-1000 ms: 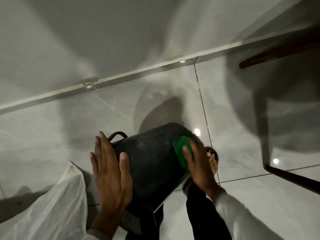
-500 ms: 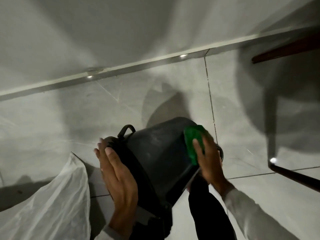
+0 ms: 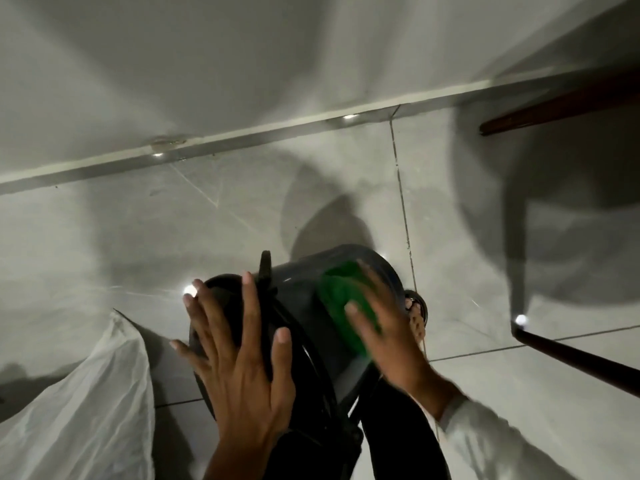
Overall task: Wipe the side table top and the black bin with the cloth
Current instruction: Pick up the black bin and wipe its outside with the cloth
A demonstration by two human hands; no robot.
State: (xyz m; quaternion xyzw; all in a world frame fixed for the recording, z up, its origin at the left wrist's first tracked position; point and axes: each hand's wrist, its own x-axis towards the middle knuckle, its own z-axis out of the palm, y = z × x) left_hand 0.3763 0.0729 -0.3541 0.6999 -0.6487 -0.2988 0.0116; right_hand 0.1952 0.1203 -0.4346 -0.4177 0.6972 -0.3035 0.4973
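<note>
The black bin [image 3: 298, 292] is tipped on its side above the tiled floor, its rim end toward me and its handle sticking up. My left hand [image 3: 242, 358] lies flat with spread fingers over the rim end, steadying it. My right hand [image 3: 388, 327] presses a green cloth [image 3: 341, 299] against the bin's right side wall; the hand and cloth are motion-blurred. The side table top [image 3: 554, 105] shows only as a dark wooden edge at the upper right.
A thin dark table leg [image 3: 581, 362] slants across the floor at the right. A white translucent plastic bag [image 3: 86, 410] lies at the lower left. My sandalled foot [image 3: 415, 317] and dark trouser leg sit under the bin. The wall and skirting run across the back.
The bin has been rolled so its handle now points up. My left hand has shifted onto the rim end with fingers spread. My right hand has slid the cloth along the bin's side.
</note>
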